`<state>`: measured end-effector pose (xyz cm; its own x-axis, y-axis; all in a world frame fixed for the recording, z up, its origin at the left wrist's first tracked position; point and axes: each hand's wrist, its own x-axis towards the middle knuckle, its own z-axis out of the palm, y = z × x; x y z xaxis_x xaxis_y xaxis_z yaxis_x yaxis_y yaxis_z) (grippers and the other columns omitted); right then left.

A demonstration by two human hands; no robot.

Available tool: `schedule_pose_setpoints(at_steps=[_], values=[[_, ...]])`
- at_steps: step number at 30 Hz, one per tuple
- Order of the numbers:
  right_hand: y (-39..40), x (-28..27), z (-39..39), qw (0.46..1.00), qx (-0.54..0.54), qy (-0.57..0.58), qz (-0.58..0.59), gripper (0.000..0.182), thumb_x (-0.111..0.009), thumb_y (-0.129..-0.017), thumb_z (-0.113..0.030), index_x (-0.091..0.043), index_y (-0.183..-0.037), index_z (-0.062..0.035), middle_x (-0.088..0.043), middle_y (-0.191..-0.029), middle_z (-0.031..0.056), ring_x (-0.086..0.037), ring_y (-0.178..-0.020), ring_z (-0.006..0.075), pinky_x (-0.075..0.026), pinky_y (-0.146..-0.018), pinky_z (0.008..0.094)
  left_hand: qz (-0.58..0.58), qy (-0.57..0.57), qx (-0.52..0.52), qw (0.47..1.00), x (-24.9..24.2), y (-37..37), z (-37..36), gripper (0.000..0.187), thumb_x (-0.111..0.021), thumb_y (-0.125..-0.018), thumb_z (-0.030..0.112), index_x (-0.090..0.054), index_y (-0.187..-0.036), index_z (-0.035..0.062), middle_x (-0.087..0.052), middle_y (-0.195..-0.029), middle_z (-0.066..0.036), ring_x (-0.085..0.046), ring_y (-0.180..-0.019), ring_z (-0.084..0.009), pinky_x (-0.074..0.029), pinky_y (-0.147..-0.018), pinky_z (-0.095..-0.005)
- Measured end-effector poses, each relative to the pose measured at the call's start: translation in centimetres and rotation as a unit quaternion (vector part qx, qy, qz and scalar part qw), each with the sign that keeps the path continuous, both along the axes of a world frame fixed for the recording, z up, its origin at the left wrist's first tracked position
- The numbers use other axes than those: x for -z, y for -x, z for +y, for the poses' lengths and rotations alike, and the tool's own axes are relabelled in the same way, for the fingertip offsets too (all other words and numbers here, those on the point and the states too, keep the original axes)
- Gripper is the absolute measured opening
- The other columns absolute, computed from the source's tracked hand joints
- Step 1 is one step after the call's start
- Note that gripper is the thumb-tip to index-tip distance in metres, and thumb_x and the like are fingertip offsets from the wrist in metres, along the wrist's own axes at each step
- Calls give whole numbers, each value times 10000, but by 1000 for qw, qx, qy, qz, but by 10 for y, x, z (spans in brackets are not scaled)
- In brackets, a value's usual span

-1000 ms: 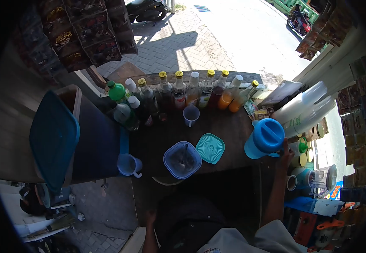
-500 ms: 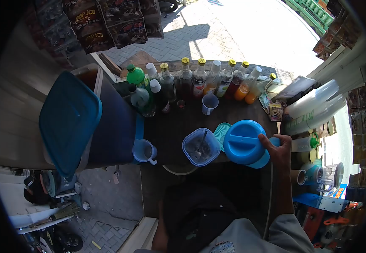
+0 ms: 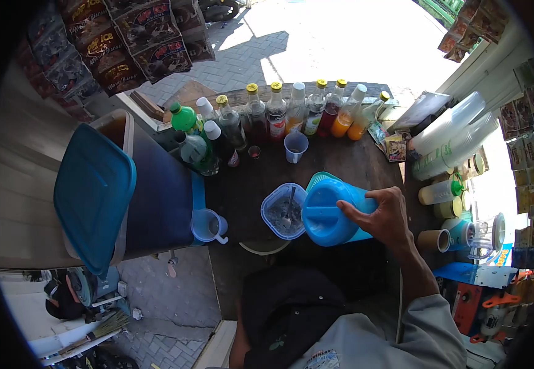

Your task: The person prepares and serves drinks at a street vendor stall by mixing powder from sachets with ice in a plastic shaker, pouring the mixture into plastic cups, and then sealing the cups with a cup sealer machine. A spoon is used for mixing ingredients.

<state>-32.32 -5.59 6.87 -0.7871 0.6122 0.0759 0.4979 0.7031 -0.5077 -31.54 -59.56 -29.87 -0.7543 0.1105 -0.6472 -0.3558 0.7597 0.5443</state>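
Note:
My right hand [image 3: 385,215] is closed around the handle of a blue lidded pitcher [image 3: 328,215], thumb resting on its lid. The pitcher is tipped left, with its lid edge at the rim of a square clear plastic tub [image 3: 268,202]. Inside that tub a spoon [image 3: 291,203] stands in something greyish; whether liquid is flowing cannot be made out. A mint-green lid [image 3: 322,177] lies partly hidden behind the pitcher. Only a strip of my left forearm [image 3: 238,345] shows at the bottom; the left hand is out of sight.
Several syrup bottles [image 3: 276,114] line the counter's back edge, with a plastic measuring cup [image 3: 296,147] before them. Left stands a big container with a teal lid [image 3: 94,194], beside another handled cup [image 3: 208,226]. Stacked plastic cups [image 3: 448,138] and a blender jar [image 3: 487,235] are right.
My right hand has swung the blue pitcher left and tilted it toward the tub. The camera view has also shifted slightly.

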Motion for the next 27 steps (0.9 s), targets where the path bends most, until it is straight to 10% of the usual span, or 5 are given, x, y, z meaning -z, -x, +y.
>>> schedule_pose_setpoints(at_steps=[20,27], values=[[1,9,-2,998,-54,0,-9,555,-741,-710,-486,-605,-496,7,-477,-378,71,-523,-339,184,-432,-419,313,-18,-38,-13,999,11,17,29,310,-660,-854,227,-654,-1042,-19,-668,-974,-155,-632,-908,-214,-486,-800,-314],[-21,46,20,980,8,7,197,525,-763,-741,-403,-591,-495,28,-487,-395,64,-490,-371,118,-411,-431,278,-21,-54,-22,998,0,30,60,306,-657,-856,226,-656,-1041,-18,-669,-973,-153,-632,-904,-210,-485,-798,-311]])
